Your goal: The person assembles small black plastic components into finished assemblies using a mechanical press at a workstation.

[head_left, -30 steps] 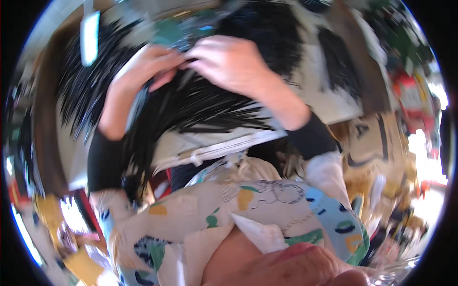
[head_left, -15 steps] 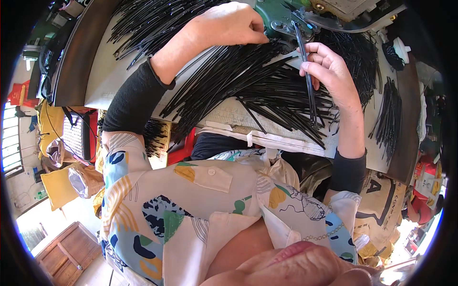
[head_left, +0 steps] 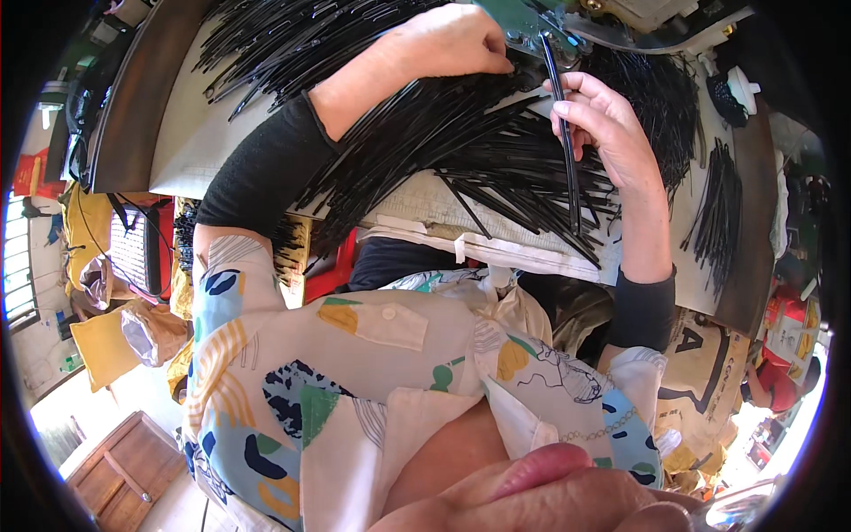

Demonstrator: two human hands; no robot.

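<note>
Between the thumb and fingers of my right hand (head_left: 607,129) is a slim, glossy black strip (head_left: 570,177). It stands lengthwise, its far end by the green machine (head_left: 519,19) and its near end over the loose strips. My left hand (head_left: 452,43) is at the machine's left side with its fingers pinched together. Whatever those fingers hold is hidden. Below both hands a thick spread of similar black strips (head_left: 399,142) fans across the pale tabletop (head_left: 425,199). Another heap of black strips (head_left: 292,35) lies beyond my left forearm.
A tangle of thin black strands (head_left: 651,106) lies right of the machine. Farther right is a small bunch of black strips (head_left: 716,208) beside the table's brown edge (head_left: 753,195). A dark spool with a white top (head_left: 740,93) stands at the back right. Printed brown sacking (head_left: 700,363) hangs below.
My left hand has shifted slightly right, closer to the machine's metal plate. My right hand has moved a little left, still holding its strip, whose near end has swung slightly left.
</note>
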